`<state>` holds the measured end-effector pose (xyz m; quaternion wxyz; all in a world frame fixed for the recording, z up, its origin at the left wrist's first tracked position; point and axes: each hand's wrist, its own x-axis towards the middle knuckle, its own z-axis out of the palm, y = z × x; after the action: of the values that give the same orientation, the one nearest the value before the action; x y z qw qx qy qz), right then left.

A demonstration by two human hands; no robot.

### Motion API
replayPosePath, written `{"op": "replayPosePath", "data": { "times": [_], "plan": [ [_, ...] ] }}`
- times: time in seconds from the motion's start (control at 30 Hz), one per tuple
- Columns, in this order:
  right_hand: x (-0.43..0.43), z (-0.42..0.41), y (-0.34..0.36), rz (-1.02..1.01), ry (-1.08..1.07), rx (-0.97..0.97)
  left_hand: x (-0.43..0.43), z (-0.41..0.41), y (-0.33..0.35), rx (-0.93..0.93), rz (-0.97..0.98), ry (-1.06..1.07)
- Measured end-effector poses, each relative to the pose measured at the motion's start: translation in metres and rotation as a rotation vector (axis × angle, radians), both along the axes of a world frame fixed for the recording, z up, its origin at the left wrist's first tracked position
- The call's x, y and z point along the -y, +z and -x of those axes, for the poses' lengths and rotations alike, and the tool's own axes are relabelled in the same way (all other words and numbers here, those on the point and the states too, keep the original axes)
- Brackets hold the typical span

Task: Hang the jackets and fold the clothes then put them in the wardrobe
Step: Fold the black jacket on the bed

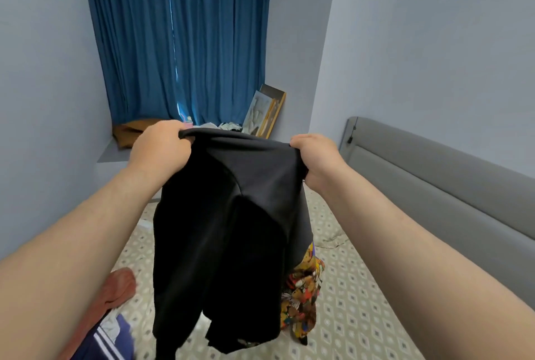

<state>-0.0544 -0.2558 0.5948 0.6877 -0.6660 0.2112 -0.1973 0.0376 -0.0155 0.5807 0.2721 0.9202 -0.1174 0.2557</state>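
Note:
A black garment (228, 238) hangs in the air above the bed, held up by its top edge. My left hand (160, 147) grips the top left corner and my right hand (317, 161) grips the top right corner, both arms stretched forward. The cloth drapes down in folds and hides part of the bed. A colourful patterned garment (302, 301) lies on the bed behind its lower right side. At the lower left lie an orange-pink garment (118, 287) and a dark blue one with white stripes (107, 342).
The bed (362, 316) has a pale diamond-patterned sheet and a grey padded headboard (434, 180) on the right. Blue curtains (179, 41) hang ahead over a window ledge with a brown cloth (130, 132), small items and leaning picture frames (265, 112). Walls stand close on both sides.

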Motion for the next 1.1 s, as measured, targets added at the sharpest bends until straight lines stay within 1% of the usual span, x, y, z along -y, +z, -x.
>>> {"op": "replayPosePath", "data": {
  "times": [0.03,0.1,0.13,0.17,0.2,0.27,0.33,0.43,0.47,0.5,0.6,0.67,0.73,0.8,0.83,0.87,0.97,1.0,1.03,1.07,1.1],
  "plan": [
    [-0.003,0.000,0.002,-0.123,0.012,0.031,0.000,0.003,0.000,0.035,0.035,0.019],
    [-0.009,-0.003,0.006,-0.302,0.016,0.090,0.007,0.022,-0.004,0.229,0.185,0.032],
    [-0.011,-0.004,0.008,-0.372,0.025,0.123,0.015,0.037,-0.009,0.321,0.287,-0.020],
    [-0.013,-0.006,0.010,-0.435,0.041,0.154,0.024,0.055,-0.016,0.344,0.351,-0.083],
    [-0.015,-0.007,0.012,-0.483,0.051,0.176,0.034,0.073,-0.024,0.275,0.388,-0.152],
    [-0.020,-0.008,0.015,-0.527,0.068,0.187,0.052,0.103,-0.045,-0.029,0.380,-0.231],
    [-0.026,-0.007,0.018,-0.534,0.096,0.171,0.066,0.112,-0.070,-0.279,0.347,-0.253],
    [-0.029,-0.007,0.023,-0.534,0.125,0.171,0.072,0.101,-0.102,-0.527,0.348,-0.287],
    [-0.029,-0.006,0.024,-0.542,0.134,0.176,0.072,0.095,-0.109,-0.574,0.372,-0.304],
    [-0.029,-0.005,0.024,-0.553,0.144,0.182,0.072,0.089,-0.115,-0.569,0.408,-0.323],
    [-0.023,-0.001,0.023,-0.570,0.161,0.208,0.071,0.071,-0.109,-0.406,0.468,-0.333],
    [-0.016,0.002,0.023,-0.558,0.145,0.219,0.069,0.058,-0.091,-0.390,0.526,-0.342],
    [-0.011,0.004,0.024,-0.560,0.136,0.230,0.066,0.048,-0.075,-0.460,0.523,-0.406],
    [-0.010,0.004,0.025,-0.558,0.139,0.237,0.070,0.045,-0.072,-0.603,0.427,-0.516],
    [-0.011,0.004,0.025,-0.551,0.147,0.239,0.075,0.046,-0.076,-0.651,0.415,-0.540],
    [-0.012,0.004,0.027,-0.542,0.157,0.244,0.081,0.047,-0.080,-0.648,0.469,-0.523],
    [-0.004,0.004,0.031,-0.474,0.133,0.250,0.087,0.040,-0.078,-0.557,0.914,-0.417],
    [0.002,0.004,0.032,-0.425,0.106,0.233,0.084,0.035,-0.071,-0.503,0.986,-0.408],
    [0.008,0.005,0.031,-0.361,0.079,0.199,0.079,0.028,-0.062,-0.420,0.971,-0.424],
    [0.013,0.006,0.029,-0.271,0.066,0.141,0.075,0.022,-0.050,-0.309,0.887,-0.452],
    [0.016,0.008,0.024,-0.142,0.070,0.051,0.070,0.020,-0.035,-0.193,0.742,-0.482]
  ]
}}
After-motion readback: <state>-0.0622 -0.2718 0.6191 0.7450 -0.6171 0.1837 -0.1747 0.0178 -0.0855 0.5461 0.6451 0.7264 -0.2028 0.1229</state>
